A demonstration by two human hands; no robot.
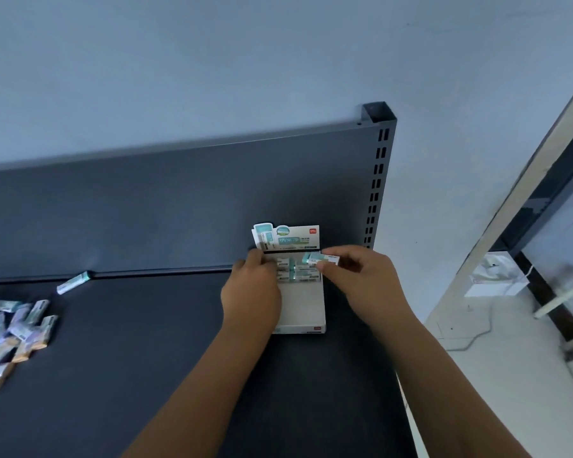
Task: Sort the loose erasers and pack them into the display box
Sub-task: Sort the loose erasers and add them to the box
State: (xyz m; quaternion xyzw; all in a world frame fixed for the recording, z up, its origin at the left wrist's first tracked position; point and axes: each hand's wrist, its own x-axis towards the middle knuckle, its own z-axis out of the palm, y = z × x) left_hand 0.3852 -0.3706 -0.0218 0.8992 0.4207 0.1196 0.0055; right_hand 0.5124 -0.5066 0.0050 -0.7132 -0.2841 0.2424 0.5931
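1. The display box (303, 309) lies near the back right corner of the shelf (146, 342). Its long axis runs front to back, and its printed header card (286, 238) stands upright against the back panel.
2. Packed erasers (303, 274) sit in rows at the box's back end, their long axes left to right, parallel to the shelf's back edge.
3. The right hand (354, 279) pinches one eraser (323, 258) between thumb and fingertips just above the box's back right corner. The eraser's long axis also runs left to right (teal end left, white end right), nearly level.
4. The left hand (250, 292) lies palm down over the box's left wall, fingers bent toward the packed rows; I cannot tell whether it grips or only presses.
5. Loose erasers (14, 328) are heaped at the shelf's left edge, pointing every way. A single eraser (73, 283) lies slantwise by the back edge.
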